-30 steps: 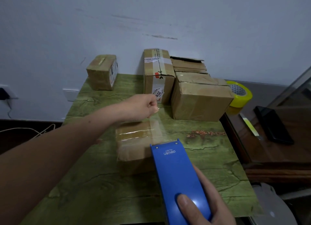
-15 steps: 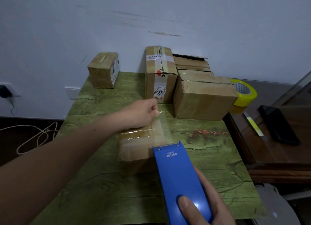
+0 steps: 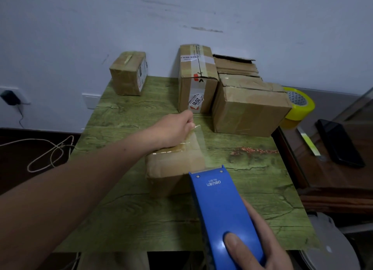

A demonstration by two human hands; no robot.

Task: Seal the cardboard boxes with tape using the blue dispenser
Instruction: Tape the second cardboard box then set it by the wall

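**While the tape hangs stretched, the box waits beneath it**

As the left hand (image 3: 173,128) pinches the free end of the clear tape (image 3: 198,146) between thumb and fingertips, the right hand (image 3: 262,241) grips the blue dispenser (image 3: 220,209), thumb flat on top. The strip runs from the dispenser, at the box's 5 o'clock, to the pinch at its 1 o'clock, crossing the right part of the small box (image 3: 171,166) mid-desk (image 3: 141,219). The left hand is nearer, just over the far edge. Whether tape touches cardboard I cannot tell. The next move likely means lowering both ends along that near-to-far line.
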